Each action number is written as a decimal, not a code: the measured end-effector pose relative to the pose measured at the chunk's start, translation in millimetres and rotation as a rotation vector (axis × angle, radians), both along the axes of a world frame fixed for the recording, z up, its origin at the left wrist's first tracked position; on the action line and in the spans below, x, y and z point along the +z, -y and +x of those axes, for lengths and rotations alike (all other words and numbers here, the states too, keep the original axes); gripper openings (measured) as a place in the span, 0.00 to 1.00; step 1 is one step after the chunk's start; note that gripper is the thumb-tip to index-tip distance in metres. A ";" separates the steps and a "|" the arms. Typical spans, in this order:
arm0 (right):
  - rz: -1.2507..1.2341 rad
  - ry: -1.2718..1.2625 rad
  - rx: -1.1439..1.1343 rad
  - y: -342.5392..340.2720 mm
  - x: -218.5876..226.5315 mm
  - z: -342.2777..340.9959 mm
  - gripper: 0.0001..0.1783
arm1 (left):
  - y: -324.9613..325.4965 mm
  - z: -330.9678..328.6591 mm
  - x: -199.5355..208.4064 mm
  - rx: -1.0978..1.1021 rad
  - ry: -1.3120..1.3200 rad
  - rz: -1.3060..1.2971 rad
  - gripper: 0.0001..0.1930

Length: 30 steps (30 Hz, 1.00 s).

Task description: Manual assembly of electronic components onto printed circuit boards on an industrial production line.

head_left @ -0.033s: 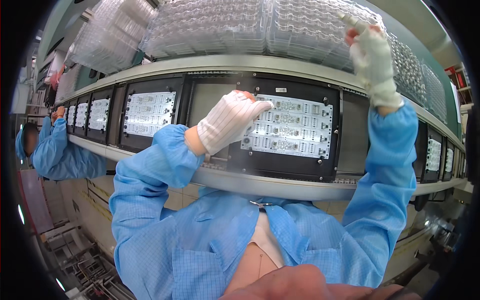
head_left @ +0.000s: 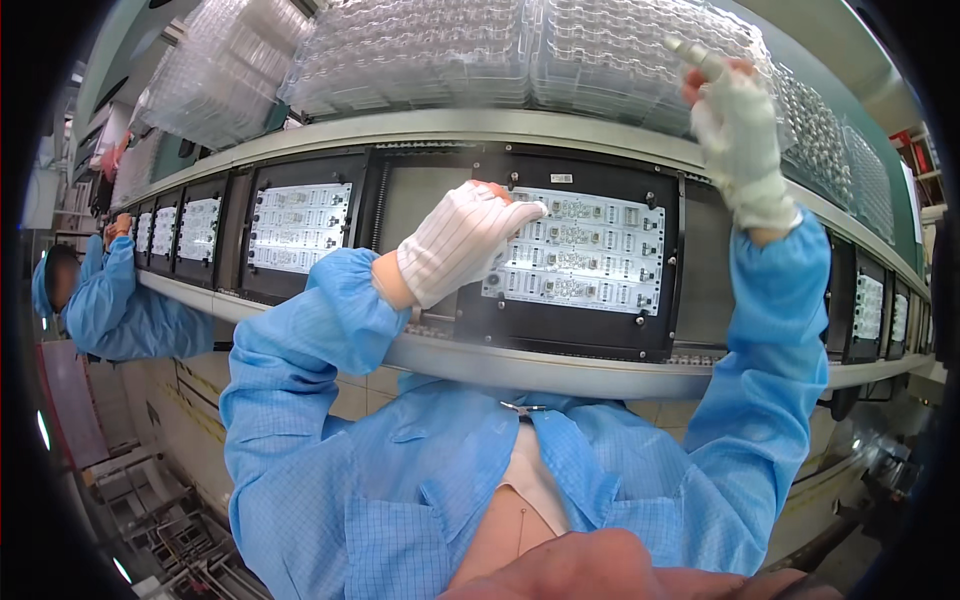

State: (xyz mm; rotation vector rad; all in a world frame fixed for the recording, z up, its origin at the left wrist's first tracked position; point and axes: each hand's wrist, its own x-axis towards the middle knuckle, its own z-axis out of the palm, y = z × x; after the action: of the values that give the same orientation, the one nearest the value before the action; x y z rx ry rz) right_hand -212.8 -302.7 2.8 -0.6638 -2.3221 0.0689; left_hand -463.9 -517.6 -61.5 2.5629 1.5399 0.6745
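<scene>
My left hand (head_left: 455, 240), in a white striped glove with bare fingertips showing, is closed over the upper left part of a silver-white circuit board panel (head_left: 580, 264). Its fingers are curled in, and whatever they may hold is hidden. That panel lies in a black frame (head_left: 560, 338) on the line before me. My right hand (head_left: 735, 130), gloved too, is raised beyond the rail, over stacked clear plastic trays (head_left: 630, 70). One pale finger stretches forward from it and reddish fingertips show beside that finger; the hand is slightly blurred, and I see no held thing.
To the left, another black frame holds a similar board panel (head_left: 300, 228), with several more further along. A person in blue (head_left: 130, 305) works at the far left. A metal rail (head_left: 440, 125) separates line and trays. More clear trays (head_left: 220, 70) stand at the back left.
My right hand has shifted slightly left, still over the clear trays. My left hand and the board panel stay in place.
</scene>
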 end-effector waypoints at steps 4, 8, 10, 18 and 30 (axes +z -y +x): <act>0.060 0.033 -0.034 39.5 -21.2 14.6 0.32 | -8.7 3.2 -8.9 -0.023 -0.081 0.043 0.21; -0.021 -0.067 0.067 57.5 -53.5 -2.0 0.33 | -10.8 -23.3 -12.7 -0.016 -0.222 0.014 0.19; -0.073 -0.108 0.055 63.7 -59.2 -3.9 0.32 | -13.3 -27.7 -13.4 -0.003 -0.274 -0.023 0.19; -0.173 -0.189 0.048 77.8 -76.7 -13.8 0.28 | -10.5 -48.0 -15.4 0.009 0.126 -0.098 0.19; -0.502 -0.023 0.039 102.4 -79.2 -3.8 0.41 | -16.3 -27.0 -32.4 -0.072 -0.212 0.180 0.16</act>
State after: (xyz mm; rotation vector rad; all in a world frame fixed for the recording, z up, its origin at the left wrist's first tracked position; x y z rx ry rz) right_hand -216.6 -405.1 -76.4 -0.8518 -2.3070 0.6907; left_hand -491.0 -501.3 -93.9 2.8923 1.4963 0.5741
